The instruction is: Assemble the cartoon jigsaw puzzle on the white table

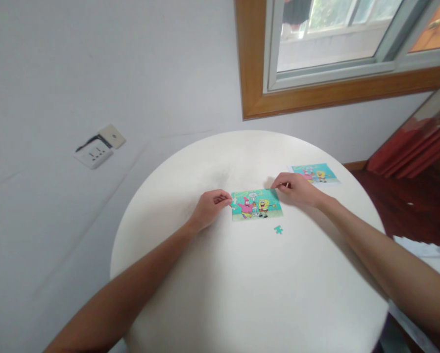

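Puzzle (256, 205): lay flat on the counter (238, 284), nearer its far edge than its near one; teal, with a pink, a pale and a yellow figure; white gaps showed by its left edge.
Left hand (211, 203): was at the puzzle's left edge, its grip narrow, fingertips drawn together; whether they held anything, I could not tell.
Right hand (295, 189): had its fingertips at the puzzle's far right corner, grip narrow; whether it was pinching the puzzle or only touching it, I could not tell.
Piece (278, 229): lay loose and teal, just off the puzzle's near edge, toward the right.
Picture (317, 173): lay by the counter's far right edge, beyond the right hand, showing similar figures.
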{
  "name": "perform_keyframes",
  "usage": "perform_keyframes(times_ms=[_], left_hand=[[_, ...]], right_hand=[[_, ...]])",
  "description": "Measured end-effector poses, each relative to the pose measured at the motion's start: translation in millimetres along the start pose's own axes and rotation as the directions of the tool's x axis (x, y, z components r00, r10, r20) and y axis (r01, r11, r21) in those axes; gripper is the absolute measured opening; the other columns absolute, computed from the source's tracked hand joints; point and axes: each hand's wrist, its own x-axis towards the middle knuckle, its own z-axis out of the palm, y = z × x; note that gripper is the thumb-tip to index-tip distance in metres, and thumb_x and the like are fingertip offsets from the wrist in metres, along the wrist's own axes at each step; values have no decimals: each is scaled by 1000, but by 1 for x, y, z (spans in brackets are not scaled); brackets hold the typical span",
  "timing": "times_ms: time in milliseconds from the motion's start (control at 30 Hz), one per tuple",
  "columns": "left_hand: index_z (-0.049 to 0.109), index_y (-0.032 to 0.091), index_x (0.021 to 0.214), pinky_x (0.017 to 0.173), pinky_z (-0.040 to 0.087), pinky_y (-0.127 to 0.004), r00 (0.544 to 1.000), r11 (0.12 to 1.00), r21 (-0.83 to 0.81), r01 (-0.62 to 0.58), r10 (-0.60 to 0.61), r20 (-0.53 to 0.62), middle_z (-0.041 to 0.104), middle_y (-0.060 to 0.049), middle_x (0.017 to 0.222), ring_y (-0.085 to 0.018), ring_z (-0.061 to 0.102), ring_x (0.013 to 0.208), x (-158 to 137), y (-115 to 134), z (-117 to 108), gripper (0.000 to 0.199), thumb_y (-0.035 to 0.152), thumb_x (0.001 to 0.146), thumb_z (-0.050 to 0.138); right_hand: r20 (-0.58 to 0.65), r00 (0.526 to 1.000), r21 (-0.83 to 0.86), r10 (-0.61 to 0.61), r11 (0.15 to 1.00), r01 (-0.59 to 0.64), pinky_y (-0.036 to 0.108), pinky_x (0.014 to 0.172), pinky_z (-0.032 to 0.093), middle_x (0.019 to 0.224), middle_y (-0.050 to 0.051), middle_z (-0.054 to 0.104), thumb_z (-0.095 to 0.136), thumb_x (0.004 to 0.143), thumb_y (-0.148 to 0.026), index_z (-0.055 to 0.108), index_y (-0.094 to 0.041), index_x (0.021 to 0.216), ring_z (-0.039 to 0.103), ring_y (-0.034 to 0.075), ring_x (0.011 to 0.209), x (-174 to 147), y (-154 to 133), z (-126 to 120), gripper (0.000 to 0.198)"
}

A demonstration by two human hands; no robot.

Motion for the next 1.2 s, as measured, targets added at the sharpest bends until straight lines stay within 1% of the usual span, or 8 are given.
perform_keyframes(times_ms=[167, 467, 533, 667, 800, 933, 1033, 1200], left_hand=[[71, 15, 82, 70, 52, -25, 1000, 998, 66, -19, 19, 13, 74, -4, 78, -16, 68, 73, 1, -1, 0, 14, 28, 79, 65], [71, 15, 83, 66, 50, -24, 1000, 993, 116, -31, 31, 1, 73, -3, 76, -16, 66, 70, 1, -1, 5, 14, 27, 81, 63], [72, 15, 84, 64, 48, -24, 999, 987, 154, -38, 38, 2, 72, -3, 74, -15, 64, 67, 2, -2, 5, 15, 27, 82, 63], [74, 16, 86, 63, 45, -25, 995, 962, 258, -91, 96, -10, 72, -4, 80, -15, 62, 68, 3, -5, 5, 16, 28, 83, 64], [75, 16, 87, 66, 45, -25, 990, 948, 291, -130, 139, -9, 71, -5, 84, -15, 62, 72, 2, -2, 3, 15, 26, 85, 63], [75, 17, 85, 66, 43, -25, 987, 938, 308, -158, 154, 37, 70, -4, 81, -14, 59, 70, -3, 3, -2, 12, 23, 84, 65], [76, 17, 88, 66, 42, -24, 985, 932, 321, -170, 151, 82, 68, -3, 80, -13, 57, 68, -5, 5, -3, 11, 20, 82, 67], [76, 17, 93, 69, 43, -25, 983, 924, 339, -179, 154, 100, 67, -3, 81, -13, 57, 69, -5, 2, 0, 15, 17, 81, 69]], right_hand=[[7, 1000, 4, 8, 1000, -8, 31, 70, 46, 89, 7, 69, 49, 77, -13, 73, -17, 86, 60, 17, 75, 0, -1, 0, 25], [22, 1000, 7, 16, 1000, -16, 31, 72, 46, 89, 7, 70, 49, 76, -13, 73, -17, 86, 61, 17, 77, 0, 1, 3, 26], [22, 1000, 7, 13, 1000, -13, 30, 72, 46, 89, 7, 70, 49, 76, -13, 72, -17, 86, 61, 17, 77, 0, 1, 4, 26], [33, 999, 6, -1, 1000, 1, 31, 72, 46, 90, 7, 70, 48, 77, -13, 73, -17, 87, 61, 17, 77, 0, 2, 4, 27], [24, 1000, 8, 0, 1000, 0, 31, 71, 46, 89, 6, 70, 49, 77, -13, 72, -17, 87, 60, 17, 76, -1, 0, 2, 26], [15, 1000, 4, 4, 1000, -4, 30, 70, 46, 87, 6, 70, 48, 78, -13, 72, -18, 85, 60, 17, 75, -1, -6, -2, 25], [19, 1000, 10, -1, 1000, 1, 30, 70, 46, 88, 6, 70, 48, 79, -14, 72, -19, 85, 60, 17, 75, -1, -8, -4, 26], [23, 1000, 6, 13, 1000, -13, 30, 69, 46, 88, 6, 70, 49, 77, -14, 73, -18, 86, 60, 17, 74, -1, -6, -2, 26]])
